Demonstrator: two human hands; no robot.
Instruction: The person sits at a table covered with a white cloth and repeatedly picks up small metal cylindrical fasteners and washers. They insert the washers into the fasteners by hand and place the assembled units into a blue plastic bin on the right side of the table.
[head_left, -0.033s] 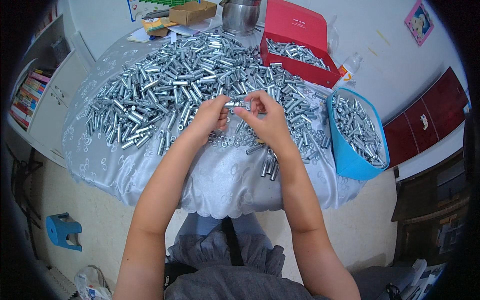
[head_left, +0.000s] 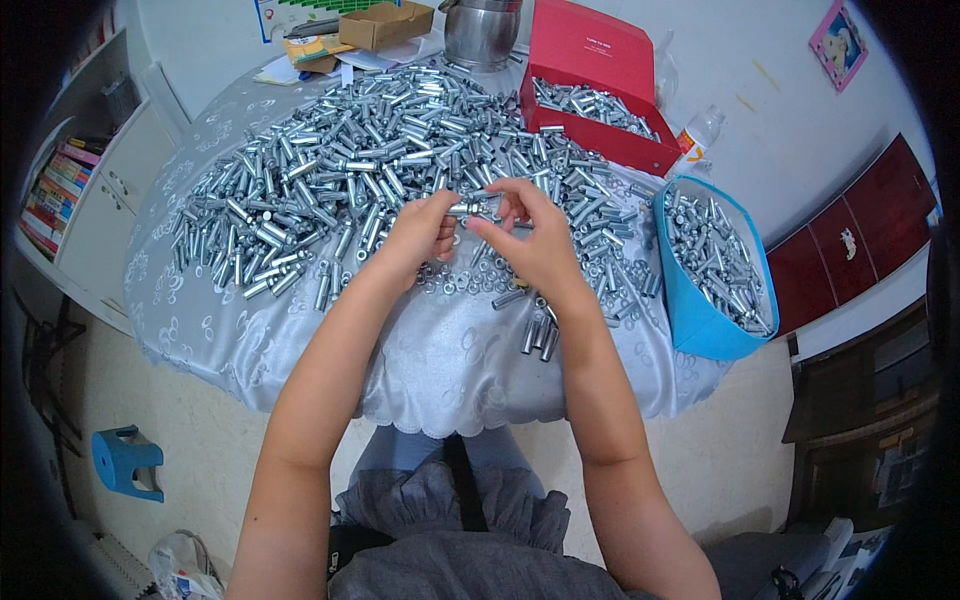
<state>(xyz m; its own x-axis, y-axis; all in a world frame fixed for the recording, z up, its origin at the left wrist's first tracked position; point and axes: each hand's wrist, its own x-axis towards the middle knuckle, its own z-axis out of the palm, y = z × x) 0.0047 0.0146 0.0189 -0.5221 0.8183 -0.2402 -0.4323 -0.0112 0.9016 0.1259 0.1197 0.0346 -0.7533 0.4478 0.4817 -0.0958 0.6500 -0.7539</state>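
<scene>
Both hands, left (head_left: pixel 420 235) & right (head_left: pixel 535 245), pinch one small metal sleeve (head_left: pixel 478 207) just above the tabletop (head_left: pixel 440 350), blue tub (head_left: pixel 700 310) to its right.

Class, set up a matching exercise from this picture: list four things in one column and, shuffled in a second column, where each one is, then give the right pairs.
Things:
1. red box
2. blue bin
3. blue stool
4. metal pot

Places:
A. on the floor, to the person's left
B. at the table's right edge, filled with metal sleeves
C. at the far edge of the table, left of the red box
D. far right on the table, lid up, metal sleeves inside

Pairs: 1-D, 2-B, 3-A, 4-C
</scene>
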